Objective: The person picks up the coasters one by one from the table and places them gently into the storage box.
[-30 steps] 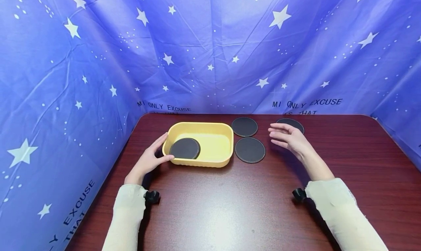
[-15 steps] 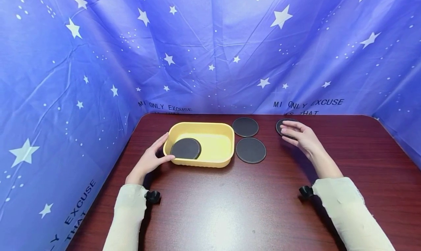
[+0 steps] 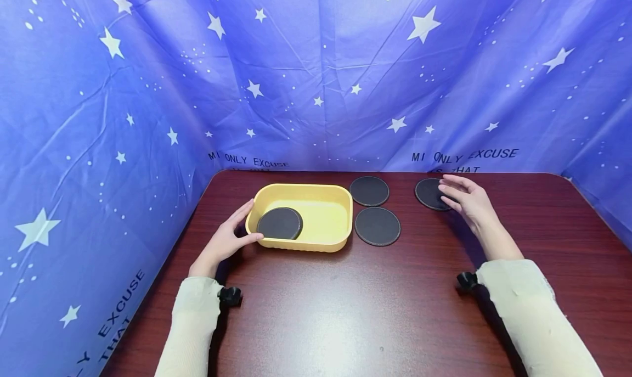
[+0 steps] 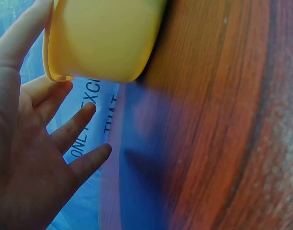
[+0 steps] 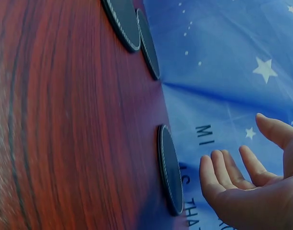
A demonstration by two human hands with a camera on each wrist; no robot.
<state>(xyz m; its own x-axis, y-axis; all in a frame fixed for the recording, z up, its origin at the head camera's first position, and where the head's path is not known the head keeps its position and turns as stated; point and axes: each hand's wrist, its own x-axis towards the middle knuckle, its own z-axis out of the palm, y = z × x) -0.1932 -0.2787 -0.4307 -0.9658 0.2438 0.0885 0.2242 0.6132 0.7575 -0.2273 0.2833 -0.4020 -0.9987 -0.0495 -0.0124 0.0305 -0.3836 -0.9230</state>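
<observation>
My left hand [image 3: 224,242] holds the left end of a yellow plastic bin [image 3: 340,242], thumb at the near rim and fingers along the end wall. In the left wrist view its other fingers are spread away from the bin [image 4: 103,43]. Inside the bin a round black coaster [image 3: 278,223] leans at the left. My right hand [image 3: 471,204] hovers over the right edge of another black coaster [image 3: 430,193], hiding part of it. The right wrist view shows that hand [image 5: 252,187] with loose fingers, apart from the coaster [image 5: 170,170].
Two black coasters, a far one [image 3: 369,191] and a nearer one [image 3: 377,226], lie just right of the bin. The dark red wooden table [image 3: 296,311] meets a blue star-patterned curtain [image 3: 316,64] at its back and sides.
My right hand has moved to the right, across the far right coaster to its right edge, uncovering its left part. My left hand and the bin have stayed in place.
</observation>
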